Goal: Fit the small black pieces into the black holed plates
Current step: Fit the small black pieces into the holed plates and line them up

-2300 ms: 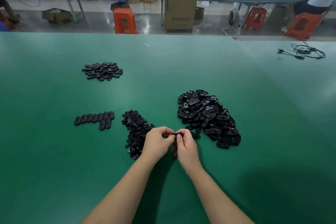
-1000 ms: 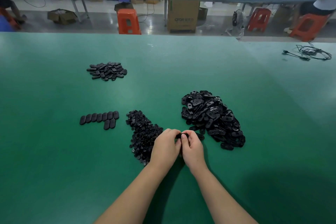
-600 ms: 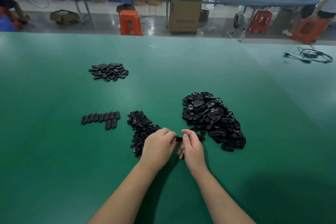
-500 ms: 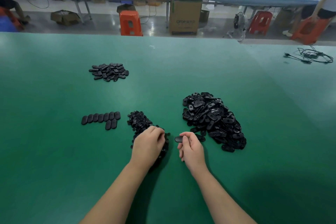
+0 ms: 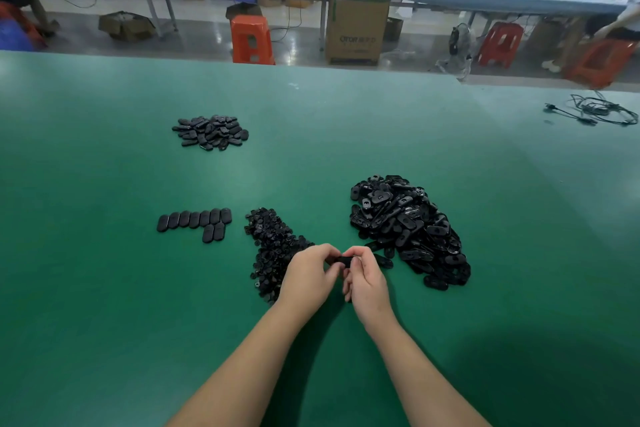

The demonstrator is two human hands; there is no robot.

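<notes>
My two hands meet over the green table (image 5: 104, 288), between two black heaps. My right hand (image 5: 365, 282) pinches one black holed plate (image 5: 343, 260) at its fingertips. My left hand (image 5: 308, 276) has its fingers curled against the left end of that plate; a small piece between them cannot be made out. The heap of small black pieces (image 5: 273, 246) lies just left of my left hand. The big heap of holed plates (image 5: 405, 225) lies to the right of my right hand.
Two short rows of black ovals (image 5: 195, 222) are laid flat to the left. Another small pile of black ovals (image 5: 210, 132) sits farther back. A black cable (image 5: 599, 111) lies at the far right. Stools, boxes and benches stand beyond the table's far edge.
Half a second ago my left hand was down on the heap of small pieces, apart from the right. It has come back up to the plate that my right hand kept holding.
</notes>
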